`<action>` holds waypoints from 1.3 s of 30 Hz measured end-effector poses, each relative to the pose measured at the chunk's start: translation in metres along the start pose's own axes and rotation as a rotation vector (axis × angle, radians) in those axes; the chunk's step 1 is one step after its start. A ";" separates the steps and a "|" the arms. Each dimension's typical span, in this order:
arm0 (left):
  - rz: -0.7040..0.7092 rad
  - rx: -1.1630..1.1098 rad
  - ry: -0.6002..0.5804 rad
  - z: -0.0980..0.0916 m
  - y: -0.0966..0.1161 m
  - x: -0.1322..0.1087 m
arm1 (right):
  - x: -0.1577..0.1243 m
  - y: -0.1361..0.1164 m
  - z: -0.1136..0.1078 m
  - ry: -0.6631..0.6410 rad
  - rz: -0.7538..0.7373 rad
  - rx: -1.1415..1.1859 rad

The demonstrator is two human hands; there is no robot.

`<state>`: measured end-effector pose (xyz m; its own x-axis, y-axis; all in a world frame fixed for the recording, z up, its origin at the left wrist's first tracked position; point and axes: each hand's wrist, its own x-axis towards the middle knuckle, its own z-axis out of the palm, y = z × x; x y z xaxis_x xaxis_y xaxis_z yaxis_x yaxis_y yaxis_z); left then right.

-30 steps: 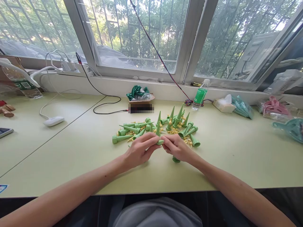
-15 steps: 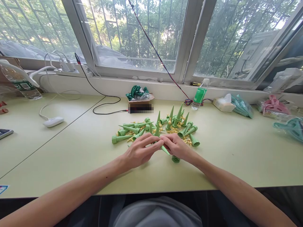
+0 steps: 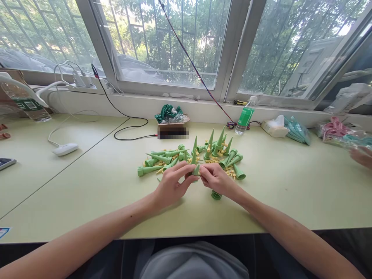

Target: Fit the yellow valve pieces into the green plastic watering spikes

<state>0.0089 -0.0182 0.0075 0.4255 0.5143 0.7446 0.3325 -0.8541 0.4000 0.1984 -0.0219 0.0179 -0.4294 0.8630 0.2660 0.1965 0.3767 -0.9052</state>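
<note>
My left hand [image 3: 171,185] and my right hand [image 3: 216,179] meet over the pale green table [image 3: 95,182], fingers pinched together on one small green cone spike [image 3: 196,170] held between them. A second green piece [image 3: 216,195] pokes out under my right palm. Just beyond my fingers lies a pile of green cone spikes [image 3: 165,159] mixed with small yellow parts [image 3: 211,161]; some cones [image 3: 219,141] stand upright, others lie flat.
A green-labelled bottle [image 3: 245,116], a cardboard box with green wrapping [image 3: 172,120], a tissue pack [image 3: 274,128] and bags sit along the window wall. A white mouse [image 3: 66,148] and black cable [image 3: 128,124] lie left. Another person's hand [image 3: 362,155] shows at the right edge.
The cone between my fingers has turned, its tip swinging from down-right to upright. Another person's hand has come in at the right edge, where the teal object has shifted.
</note>
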 end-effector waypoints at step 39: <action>-0.596 -0.684 -0.191 -0.005 -0.002 0.013 | 0.000 0.009 -0.007 0.039 -0.238 -0.444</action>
<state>0.0099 -0.0104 0.0194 0.4960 0.8351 0.2379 -0.0022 -0.2728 0.9621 0.2066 -0.0159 0.0125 -0.4763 0.7447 0.4675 0.4568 0.6639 -0.5922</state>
